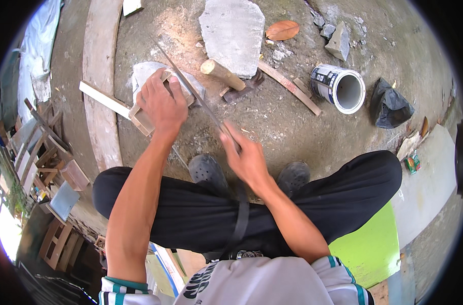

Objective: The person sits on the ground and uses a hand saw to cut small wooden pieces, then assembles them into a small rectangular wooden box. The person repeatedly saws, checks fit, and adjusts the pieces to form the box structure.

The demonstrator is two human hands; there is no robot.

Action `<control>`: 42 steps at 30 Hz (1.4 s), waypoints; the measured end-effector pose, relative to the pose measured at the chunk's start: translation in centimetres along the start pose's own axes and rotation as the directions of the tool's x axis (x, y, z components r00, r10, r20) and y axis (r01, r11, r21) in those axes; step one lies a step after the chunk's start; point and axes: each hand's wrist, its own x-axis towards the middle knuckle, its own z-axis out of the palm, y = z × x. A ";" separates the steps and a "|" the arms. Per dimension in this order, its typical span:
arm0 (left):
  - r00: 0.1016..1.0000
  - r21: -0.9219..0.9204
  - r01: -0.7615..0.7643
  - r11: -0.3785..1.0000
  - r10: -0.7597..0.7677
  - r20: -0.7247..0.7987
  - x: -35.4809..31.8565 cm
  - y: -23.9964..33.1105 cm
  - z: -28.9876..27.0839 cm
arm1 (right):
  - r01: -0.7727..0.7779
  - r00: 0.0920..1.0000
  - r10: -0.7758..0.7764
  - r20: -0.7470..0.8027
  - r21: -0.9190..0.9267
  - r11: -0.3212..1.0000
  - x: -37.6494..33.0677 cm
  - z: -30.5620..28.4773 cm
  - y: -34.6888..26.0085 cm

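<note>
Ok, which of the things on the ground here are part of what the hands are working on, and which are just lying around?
In use:
- left hand pressing the small wooden frame on the flat stone
- right hand gripping the thin saw blade laid across the frame

Lying about:
- white paint can on its side
- black bag
- concrete slab
- short log
- dry leaf
- wooden slat

The left hand [162, 103] presses a small wooden frame [146, 116] down on a grey stone [144, 72]. The right hand [246, 156] grips a thin saw blade [191, 87] that lies slanted across the frame. A white can [338, 87] lies on its side nearby.
</note>
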 end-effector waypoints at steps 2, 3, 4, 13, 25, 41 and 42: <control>1.000 -0.004 0.003 1.000 -0.003 -0.006 -0.2 -0.4 0.4 | 0.133 0.983 -0.128 -0.129 0.030 0.991 -1.7 0.8 1.8; 1.000 0.000 -0.006 1.000 0.006 -0.008 -0.2 -0.4 0.4 | 0.128 0.983 -0.123 -0.133 0.030 0.991 -2.0 0.8 1.5; 1.000 0.003 -0.015 1.000 0.015 -0.010 -0.2 -0.4 0.3 | 0.085 0.992 -0.082 -0.100 0.026 0.996 -1.6 1.1 1.2; 1.000 0.011 -0.015 1.000 0.015 -0.019 -0.3 -0.6 0.6 | 0.097 0.989 -0.093 -0.117 0.030 0.995 -2.4 0.6 0.6; 1.000 0.022 -0.013 1.000 0.014 -0.012 -0.3 -0.5 0.5 | -0.019 0.998 0.021 -0.066 0.035 0.999 -2.2 -0.2 0.2; 1.000 0.012 -0.004 1.000 0.004 0.002 -0.1 -0.2 0.4 | -0.054 0.996 0.053 0.068 0.019 0.998 4.2 1.3 -1.1; 1.000 0.008 -0.004 1.000 0.004 -0.009 -0.3 -0.5 0.4 | -0.010 0.999 0.008 0.034 0.068 0.998 3.0 1.5 0.4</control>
